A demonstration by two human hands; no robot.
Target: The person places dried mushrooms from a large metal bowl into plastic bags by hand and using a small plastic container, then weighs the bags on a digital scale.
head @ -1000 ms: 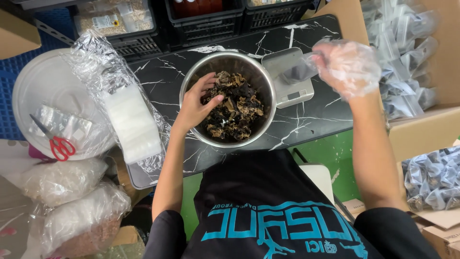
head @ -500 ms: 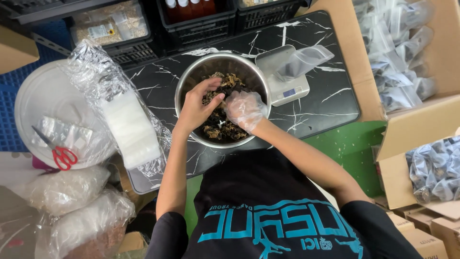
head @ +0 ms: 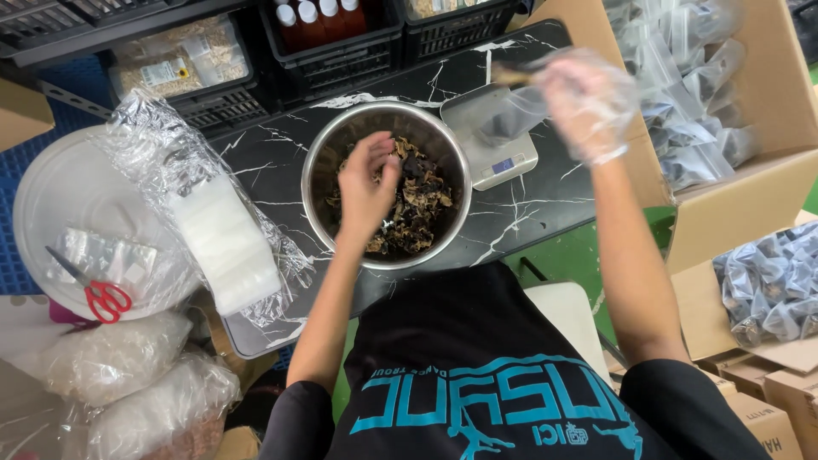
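A steel bowl (head: 313,175) of dark dried fungus pieces (head: 422,200) stands on a black marble-patterned table (head: 528,213). My bare left hand (head: 366,183) hovers over the bowl's left side with curled fingers, blurred by motion; whether it holds any pieces I cannot see. My right hand (head: 588,98) wears a clear plastic glove and pinches a brown piece of fungus at the mouth of a clear bag (head: 511,109). That bag lies on a small silver scale (head: 503,158) to the right of the bowl.
A stack of clear bags in crinkled wrap (head: 217,238) lies left of the bowl, beside a white lid (head: 51,196) carrying red scissors (head: 106,300). Black crates (head: 341,51) line the far edge. Cardboard boxes (head: 724,204) of filled bags stand on the right.
My right hand dipped from the scale into the bowl, then rose back to the bag on the scale with fungus. My left hand lifted slightly out of the pile.
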